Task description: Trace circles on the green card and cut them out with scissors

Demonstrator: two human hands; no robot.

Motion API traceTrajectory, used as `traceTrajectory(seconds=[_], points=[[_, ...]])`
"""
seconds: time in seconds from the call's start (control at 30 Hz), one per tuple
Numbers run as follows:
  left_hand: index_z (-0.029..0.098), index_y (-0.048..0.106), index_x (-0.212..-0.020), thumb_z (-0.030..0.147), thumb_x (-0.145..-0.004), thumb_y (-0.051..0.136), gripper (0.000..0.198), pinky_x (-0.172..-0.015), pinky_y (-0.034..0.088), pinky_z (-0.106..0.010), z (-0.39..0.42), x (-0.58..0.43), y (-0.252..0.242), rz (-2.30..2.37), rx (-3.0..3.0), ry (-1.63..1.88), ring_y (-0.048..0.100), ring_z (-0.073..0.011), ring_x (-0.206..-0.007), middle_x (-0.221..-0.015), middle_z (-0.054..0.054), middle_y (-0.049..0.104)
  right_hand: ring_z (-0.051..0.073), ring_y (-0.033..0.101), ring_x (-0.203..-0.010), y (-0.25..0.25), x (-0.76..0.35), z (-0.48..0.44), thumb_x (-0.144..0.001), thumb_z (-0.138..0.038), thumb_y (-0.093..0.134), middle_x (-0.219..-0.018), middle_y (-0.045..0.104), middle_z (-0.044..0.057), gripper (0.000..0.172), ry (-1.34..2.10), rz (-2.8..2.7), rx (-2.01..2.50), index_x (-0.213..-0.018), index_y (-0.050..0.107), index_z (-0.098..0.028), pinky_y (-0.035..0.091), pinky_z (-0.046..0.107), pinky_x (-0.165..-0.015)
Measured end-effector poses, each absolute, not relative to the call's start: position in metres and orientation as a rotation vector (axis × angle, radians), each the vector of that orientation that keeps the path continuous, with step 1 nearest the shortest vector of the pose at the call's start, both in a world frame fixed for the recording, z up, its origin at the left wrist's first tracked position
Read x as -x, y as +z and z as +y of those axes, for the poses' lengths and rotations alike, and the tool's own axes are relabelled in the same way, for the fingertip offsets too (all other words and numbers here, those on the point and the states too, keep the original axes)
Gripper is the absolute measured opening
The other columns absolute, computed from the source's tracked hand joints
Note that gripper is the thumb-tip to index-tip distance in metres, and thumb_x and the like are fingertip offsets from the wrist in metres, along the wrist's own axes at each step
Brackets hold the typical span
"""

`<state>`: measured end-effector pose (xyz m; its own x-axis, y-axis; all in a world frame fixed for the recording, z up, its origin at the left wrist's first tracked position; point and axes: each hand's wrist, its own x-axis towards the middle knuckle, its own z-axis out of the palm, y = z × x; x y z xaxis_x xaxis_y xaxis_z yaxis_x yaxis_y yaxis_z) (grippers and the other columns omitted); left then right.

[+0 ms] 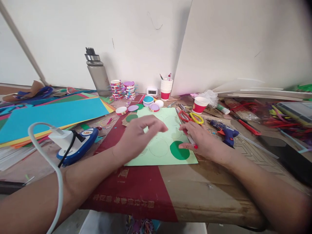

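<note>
White walls (136, 39) stand at the top of the frame, behind a table (14, 175). Light green paper (146, 160) with drawn circles (159, 148) lies in the middle, on red and brown cardboard (200, 188). The right hand (198, 136) holds a pen (192, 142) by a dark green circle (177, 151). The left hand (142, 131) curls over the paper, finger and thumb close; I cannot tell if it holds anything.

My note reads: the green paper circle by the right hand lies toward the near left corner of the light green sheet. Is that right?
Not quite: the head view shows the green paper circle by the right hand lying toward the near right corner of the light green sheet, not the left.
</note>
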<state>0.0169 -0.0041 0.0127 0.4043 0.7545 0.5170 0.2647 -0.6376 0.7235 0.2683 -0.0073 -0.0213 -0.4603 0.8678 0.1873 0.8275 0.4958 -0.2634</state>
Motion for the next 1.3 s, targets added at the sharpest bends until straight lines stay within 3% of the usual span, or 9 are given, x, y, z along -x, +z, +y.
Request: traceTrajectory(seconds=[0.13,0.3,0.53,1.3], points=[[0.02,0.072,-0.094,0.024,-0.095,0.05,0.022,-0.088,0.044,-0.034,-0.014,-0.022,0.005,0.55,-2.683,0.786,0.066,-0.0189,-0.092,-0.096,-0.006,0.075,0.029,0.056,-0.109,-0.022,-0.268,-0.008,-0.086,-0.037,0.07,-0.115,0.059,0.012,0.039,0.161,-2.452,1.403,-0.115,0.05,-0.02,0.046,0.045,-0.092],[0.017,0.067,-0.115,0.02,-0.097,0.05,0.025,-0.095,0.04,-0.035,-0.016,-0.027,-0.009,0.422,-2.897,0.541,0.065,-0.0194,-0.105,-0.116,-0.007,0.072,0.029,0.056,-0.11,-0.024,-0.269,-0.009,-0.086,-0.035,0.071,-0.116,0.059,0.012,0.039,0.13,-2.456,1.409,-0.115,0.05,-0.02,0.046,0.045,-0.092],[0.018,0.066,-0.115,0.022,-0.097,0.051,0.024,-0.094,0.042,-0.034,-0.016,-0.028,-0.017,0.465,-2.953,0.415,0.065,-0.0192,-0.104,-0.113,-0.007,0.072,0.028,0.057,-0.107,-0.027,-0.27,-0.006,-0.084,-0.038,0.073,-0.113,0.059,0.011,0.042,0.129,-2.456,1.382,-0.114,0.049,-0.02,0.047,0.045,-0.091],[0.02,0.068,-0.112,0.021,-0.099,0.046,0.025,-0.095,0.043,-0.034,-0.019,-0.028,-0.019,0.457,-2.932,0.463,0.064,-0.0181,-0.106,-0.115,-0.005,0.073,0.031,0.056,-0.113,-0.029,-0.267,-0.008,-0.085,-0.035,0.073,-0.121,0.059,0.013,0.037,0.123,-2.439,1.389,-0.111,0.05,-0.021,0.046,0.05,-0.095]])
